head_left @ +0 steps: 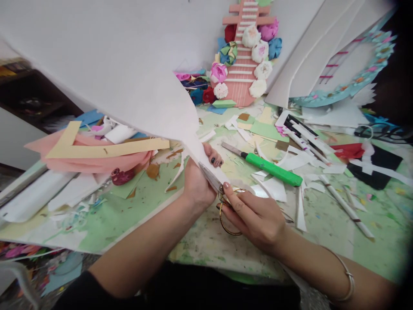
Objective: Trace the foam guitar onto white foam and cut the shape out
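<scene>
A large white foam sheet fills the upper left and narrows to a neck-like strip. My left hand is closed round that narrow part from below, its fingertips showing on the far side. My right hand has its fingers on the gold handles of a pair of scissors. The blades lie along the narrow strip, close to my left palm; whether they are fully closed I cannot tell. Just beyond, a green utility knife lies on the table with its blade extended.
White offcuts litter the green-stained table. A pink instrument-shaped piece with paper flowers stands behind, with a blue flowered ring at right. Left lie a cream L-shaped strip and pink tissue paper.
</scene>
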Motion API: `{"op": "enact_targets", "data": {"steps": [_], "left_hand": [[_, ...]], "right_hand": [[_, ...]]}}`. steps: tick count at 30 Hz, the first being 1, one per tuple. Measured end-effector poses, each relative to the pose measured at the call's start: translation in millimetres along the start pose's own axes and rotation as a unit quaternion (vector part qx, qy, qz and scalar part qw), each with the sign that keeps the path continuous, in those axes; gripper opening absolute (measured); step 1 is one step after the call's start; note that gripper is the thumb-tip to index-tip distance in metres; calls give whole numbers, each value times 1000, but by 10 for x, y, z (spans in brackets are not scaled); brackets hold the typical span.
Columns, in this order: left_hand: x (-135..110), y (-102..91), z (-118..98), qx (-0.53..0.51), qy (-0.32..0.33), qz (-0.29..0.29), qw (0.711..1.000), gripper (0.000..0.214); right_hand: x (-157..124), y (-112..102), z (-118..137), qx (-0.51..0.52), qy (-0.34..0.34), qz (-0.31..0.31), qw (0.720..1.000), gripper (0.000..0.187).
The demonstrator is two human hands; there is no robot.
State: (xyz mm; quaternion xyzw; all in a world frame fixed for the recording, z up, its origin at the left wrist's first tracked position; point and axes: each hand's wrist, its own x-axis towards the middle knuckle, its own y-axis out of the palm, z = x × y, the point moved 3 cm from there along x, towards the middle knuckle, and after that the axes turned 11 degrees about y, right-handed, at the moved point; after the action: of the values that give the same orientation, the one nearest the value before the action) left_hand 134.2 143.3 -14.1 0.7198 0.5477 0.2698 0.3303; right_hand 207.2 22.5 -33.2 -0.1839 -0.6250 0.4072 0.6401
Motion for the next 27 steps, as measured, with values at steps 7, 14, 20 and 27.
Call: {"op": "enact_targets", "data": {"steps": [7,14,20,27], "left_hand": [[-48,19,14,-26,-17,26,999,24],[-50,24,44,-20,-17,42,999,23],[-36,27,39,-12,-20,37,999,23],[-5,14,45,-67,-102,59,991,28]], "right_hand": [[10,3,-25,-3,4,-19,1000,53],[33,-20,-7,-13,-4,-37,999,56],[25,-18,10,-10,-3,-38,999,56],[67,-109,-20,15,34,-40,998,46]]}}
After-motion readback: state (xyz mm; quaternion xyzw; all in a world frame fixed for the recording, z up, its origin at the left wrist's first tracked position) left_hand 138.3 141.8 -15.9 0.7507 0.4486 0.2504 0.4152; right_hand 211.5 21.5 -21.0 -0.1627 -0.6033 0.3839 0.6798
